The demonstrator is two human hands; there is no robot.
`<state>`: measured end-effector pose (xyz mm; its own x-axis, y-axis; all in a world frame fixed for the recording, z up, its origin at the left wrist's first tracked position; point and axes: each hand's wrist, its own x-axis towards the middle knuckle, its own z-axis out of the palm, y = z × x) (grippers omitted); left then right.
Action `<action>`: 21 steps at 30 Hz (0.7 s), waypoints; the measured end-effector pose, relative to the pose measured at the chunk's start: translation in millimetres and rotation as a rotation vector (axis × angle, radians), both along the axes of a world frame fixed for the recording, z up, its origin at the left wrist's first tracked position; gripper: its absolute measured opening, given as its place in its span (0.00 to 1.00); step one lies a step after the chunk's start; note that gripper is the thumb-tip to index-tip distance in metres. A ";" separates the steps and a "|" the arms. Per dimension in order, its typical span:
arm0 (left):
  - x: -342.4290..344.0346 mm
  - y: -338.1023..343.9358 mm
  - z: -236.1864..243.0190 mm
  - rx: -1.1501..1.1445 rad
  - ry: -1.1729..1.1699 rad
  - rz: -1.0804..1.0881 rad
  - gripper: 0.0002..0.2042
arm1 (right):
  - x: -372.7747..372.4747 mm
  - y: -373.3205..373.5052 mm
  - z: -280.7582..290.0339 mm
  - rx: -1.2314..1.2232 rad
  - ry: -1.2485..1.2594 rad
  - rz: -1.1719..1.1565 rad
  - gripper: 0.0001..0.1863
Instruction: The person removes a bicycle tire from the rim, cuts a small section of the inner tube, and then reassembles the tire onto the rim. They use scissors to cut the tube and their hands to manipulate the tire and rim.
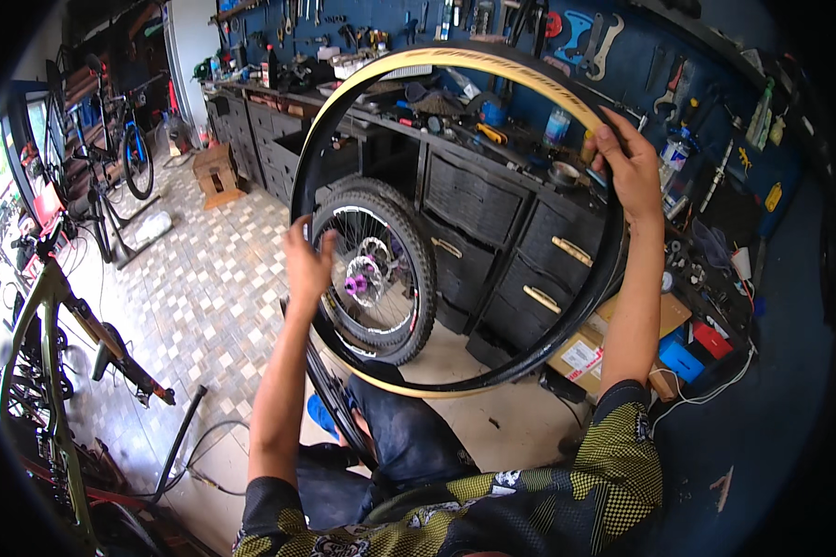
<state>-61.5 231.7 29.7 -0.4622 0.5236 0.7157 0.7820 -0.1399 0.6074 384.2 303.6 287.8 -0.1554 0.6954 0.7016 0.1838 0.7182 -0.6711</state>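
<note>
A black bicycle tyre with tan sidewalls [492, 63] is raised upright in front of me, forming a big ring. My right hand [630, 165] grips its upper right, thumb and fingers closed around the edge. At the ring's left side is my left hand [308, 265], slightly blurred, its thumb and fingers apart. That palm lies against or just beside the tyre; which of the two I cannot tell. Through the ring I see bicycle wheels with knobby tyres [422, 278], one with a purple hub [355, 284], leaning near the dark drawers [474, 200].
A cluttered workbench [381, 119] runs along the tool wall. At right are a cardboard box [581, 357] and a blue box [683, 351]. A green bike frame [51, 325] stands at left. A black hoop [320, 371] is beside my leg. Hoses [184, 436] lie on the floor.
</note>
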 end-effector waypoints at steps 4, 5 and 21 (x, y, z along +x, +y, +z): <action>97.3 -23.0 125.7 -0.064 -0.330 -0.859 0.30 | -69.2 -24.3 31.0 0.073 -0.137 0.115 0.23; 118.3 -25.6 158.2 -0.051 -0.369 -0.997 0.34 | -83.3 -25.2 38.2 0.115 -0.202 0.157 0.24; 42.9 -1.2 299.4 0.401 -1.029 -1.223 0.20 | -59.8 -86.8 -266.7 -0.279 0.017 0.422 0.30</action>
<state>-18.6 230.4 329.2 -0.2769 0.7808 0.5601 -0.5868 -0.5989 0.5449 324.4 216.8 21.1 -0.4538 0.7355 0.5031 -0.0964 0.5208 -0.8482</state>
